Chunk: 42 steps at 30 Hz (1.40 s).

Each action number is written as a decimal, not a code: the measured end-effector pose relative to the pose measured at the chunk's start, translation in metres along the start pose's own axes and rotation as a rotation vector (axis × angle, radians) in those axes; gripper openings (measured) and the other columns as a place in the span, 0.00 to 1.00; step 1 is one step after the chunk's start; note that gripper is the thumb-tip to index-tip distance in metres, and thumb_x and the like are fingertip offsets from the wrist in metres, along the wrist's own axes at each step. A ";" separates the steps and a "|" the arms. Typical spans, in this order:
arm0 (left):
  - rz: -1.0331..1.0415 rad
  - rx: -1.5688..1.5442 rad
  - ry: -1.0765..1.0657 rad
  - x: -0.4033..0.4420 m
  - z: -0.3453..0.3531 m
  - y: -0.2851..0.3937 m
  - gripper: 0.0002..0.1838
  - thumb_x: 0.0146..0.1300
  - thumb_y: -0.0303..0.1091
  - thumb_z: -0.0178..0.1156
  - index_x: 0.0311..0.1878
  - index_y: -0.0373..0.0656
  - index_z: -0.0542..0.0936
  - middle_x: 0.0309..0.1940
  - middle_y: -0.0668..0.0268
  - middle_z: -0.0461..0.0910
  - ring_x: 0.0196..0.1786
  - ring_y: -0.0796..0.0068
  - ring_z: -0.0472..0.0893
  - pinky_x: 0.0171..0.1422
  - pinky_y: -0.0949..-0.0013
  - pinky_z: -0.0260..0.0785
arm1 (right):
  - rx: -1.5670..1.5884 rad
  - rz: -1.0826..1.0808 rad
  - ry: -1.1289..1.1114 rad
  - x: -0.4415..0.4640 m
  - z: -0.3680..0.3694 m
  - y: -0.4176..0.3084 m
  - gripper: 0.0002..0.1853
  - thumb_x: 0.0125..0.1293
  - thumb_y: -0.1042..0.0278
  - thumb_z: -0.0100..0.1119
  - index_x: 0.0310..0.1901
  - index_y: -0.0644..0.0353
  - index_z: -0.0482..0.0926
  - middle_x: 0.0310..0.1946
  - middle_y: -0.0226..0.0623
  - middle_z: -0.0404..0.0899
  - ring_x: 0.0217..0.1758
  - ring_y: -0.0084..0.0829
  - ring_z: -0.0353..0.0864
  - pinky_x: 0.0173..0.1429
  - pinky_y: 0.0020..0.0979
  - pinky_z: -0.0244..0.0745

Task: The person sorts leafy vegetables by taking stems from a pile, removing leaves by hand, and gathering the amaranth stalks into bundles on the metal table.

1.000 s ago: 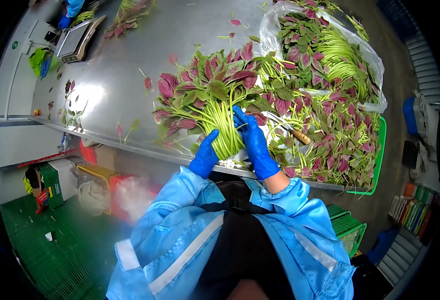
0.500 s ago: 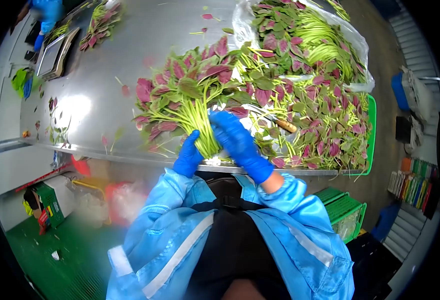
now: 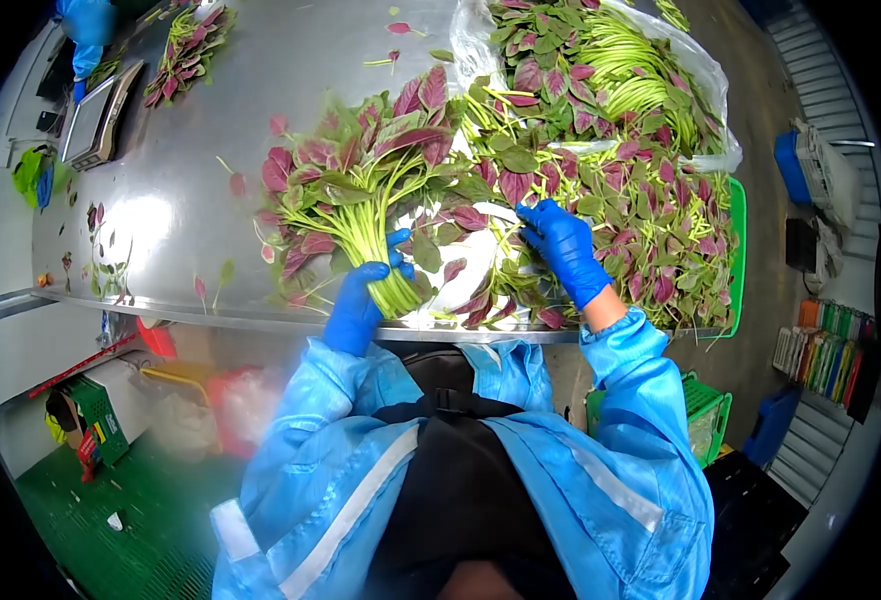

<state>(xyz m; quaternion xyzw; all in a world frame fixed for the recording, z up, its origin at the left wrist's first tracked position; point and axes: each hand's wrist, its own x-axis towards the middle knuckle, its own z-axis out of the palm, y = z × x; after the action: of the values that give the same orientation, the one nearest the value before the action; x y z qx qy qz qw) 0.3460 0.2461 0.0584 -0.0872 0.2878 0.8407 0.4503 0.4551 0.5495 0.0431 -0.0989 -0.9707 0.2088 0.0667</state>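
Observation:
In my left hand (image 3: 359, 300) is a thick bunch of red-and-green amaranth (image 3: 366, 225); the fingers wrap round its pale green stems close to the cut ends. The leaves fan out up and to the left over the metal table. My right hand (image 3: 566, 245), in a blue glove like the left, is closed round the handle of a knife (image 3: 502, 212), whose blade points left among loose leaves. The fingers hide its wooden handle. Beside and beyond the right hand spreads a heap of loose amaranth (image 3: 651, 240).
A clear plastic bag (image 3: 718, 85) with more amaranth lies at the back right. A green crate (image 3: 737, 260) edges the heap. At the far left stand a scale (image 3: 103, 115) and another bunch (image 3: 186, 58); a co-worker's blue sleeve (image 3: 87, 35) shows behind. Stray leaves dot the metal table (image 3: 291, 60).
My right hand has left the bunch and moved right onto the knife, covering its handle. My left hand has shifted slightly left with the bunch still in it.

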 end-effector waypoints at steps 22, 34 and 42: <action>-0.057 0.039 0.102 0.003 0.002 -0.012 0.31 0.51 0.23 0.59 0.63 0.35 0.68 0.51 0.58 0.78 0.52 0.63 0.80 0.59 0.61 0.73 | 0.957 0.333 0.107 0.018 0.060 -0.144 0.06 0.57 0.78 0.64 0.37 0.60 0.80 0.25 0.25 0.78 0.28 0.16 0.73 0.33 0.22 0.70; -0.048 0.217 0.166 0.007 -0.020 -0.008 0.27 0.51 0.20 0.63 0.58 0.38 0.73 0.46 0.64 0.80 0.47 0.71 0.81 0.52 0.69 0.74 | 0.599 0.265 0.048 0.031 0.049 -0.172 0.04 0.56 0.74 0.63 0.30 0.63 0.78 0.17 0.31 0.73 0.21 0.17 0.70 0.26 0.25 0.68; 0.134 0.191 0.165 0.004 -0.014 -0.003 0.25 0.52 0.24 0.66 0.56 0.36 0.75 0.45 0.65 0.81 0.46 0.71 0.81 0.49 0.71 0.75 | 0.492 0.075 0.257 0.012 0.044 -0.197 0.11 0.60 0.76 0.59 0.45 0.61 0.81 0.27 0.40 0.83 0.28 0.24 0.84 0.31 0.24 0.74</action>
<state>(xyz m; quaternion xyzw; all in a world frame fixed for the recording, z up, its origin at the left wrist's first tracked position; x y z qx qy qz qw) 0.3449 0.2424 0.0446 -0.0934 0.4078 0.8277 0.3741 0.4039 0.3592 0.0866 -0.1413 -0.8701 0.4262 0.2033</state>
